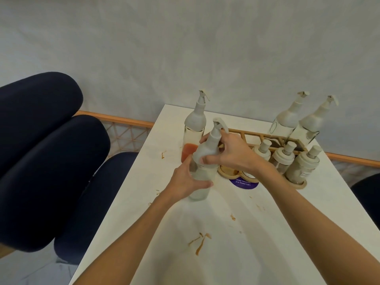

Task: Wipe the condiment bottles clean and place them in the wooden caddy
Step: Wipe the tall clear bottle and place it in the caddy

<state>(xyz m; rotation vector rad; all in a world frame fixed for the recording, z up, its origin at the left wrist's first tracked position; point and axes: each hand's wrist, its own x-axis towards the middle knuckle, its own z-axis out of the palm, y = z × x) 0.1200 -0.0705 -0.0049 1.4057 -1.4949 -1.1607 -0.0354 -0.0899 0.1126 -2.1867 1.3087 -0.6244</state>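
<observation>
A tall white-topped condiment bottle (205,161) stands on the white table (226,233), tilted a little. My left hand (186,182) grips its lower body. My right hand (228,155) wraps its shoulder from the right. No cloth is visible in either hand. Behind it stands a second tall bottle (194,128) with red sauce at its bottom. The wooden caddy (255,138) sits just right of the held bottle. Two tall bottles (285,120) (310,124) stand in its back row and three short jars (263,150) (284,156) (304,163) in front.
Brown sauce smears (200,241) and small spots mark the table in front of me. A purple round sticker (243,183) lies under the caddy's front edge. Dark blue chairs (51,161) stand along the left side, and another dark seat (368,192) shows at the right.
</observation>
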